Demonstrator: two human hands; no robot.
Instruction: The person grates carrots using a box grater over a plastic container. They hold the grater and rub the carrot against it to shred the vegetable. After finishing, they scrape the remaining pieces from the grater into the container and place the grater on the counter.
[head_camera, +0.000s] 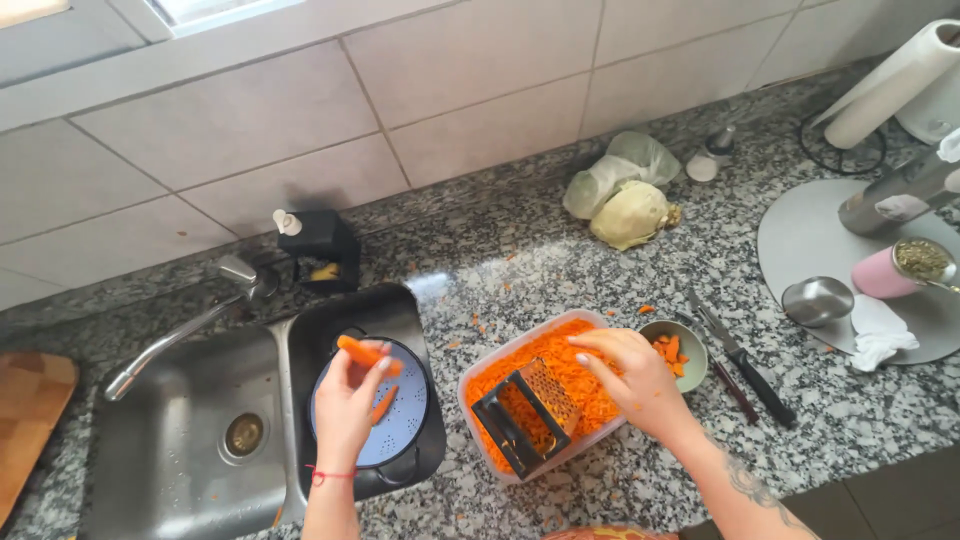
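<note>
Holding a peeled carrot (364, 353) up over the sink side, the left hand (348, 405) has its fingers closed around the lower end, the orange tip poking out up and to the right. It sits right above a pale blue colander (405, 425) set in the smaller sink basin (385, 312), where another carrot piece (383, 404) lies on the perforated bottom.

Over on the table (560, 250), the right hand (630, 372) reaches into a clear plastic tub (478, 372) heaped with grated carrot (560, 355). Its fingers curl downward onto the shreds beside the top of a metal box grater (527, 412), which lies tilted in the tub; whether they are pinching shreds or only resting there, I cannot tell.

That carrot looks stiff and light, likely wet and a bit slippery after peeling, so a firm wrap around the thick end seems the safe hold, fingertips kept back from the grater's teeth. The shreds are soft and loose, apt to scatter; stray bits already dot the speckled granite.

Just right of the tub sits a small green bowl (690, 345) with carrot chunks, then a knife (742, 358) with a dark handle. Farther back, a pale cabbage (630, 213) rests beside a crumpled plastic bag (625, 165). A faucet (180, 335) arcs over the larger basin.
</note>
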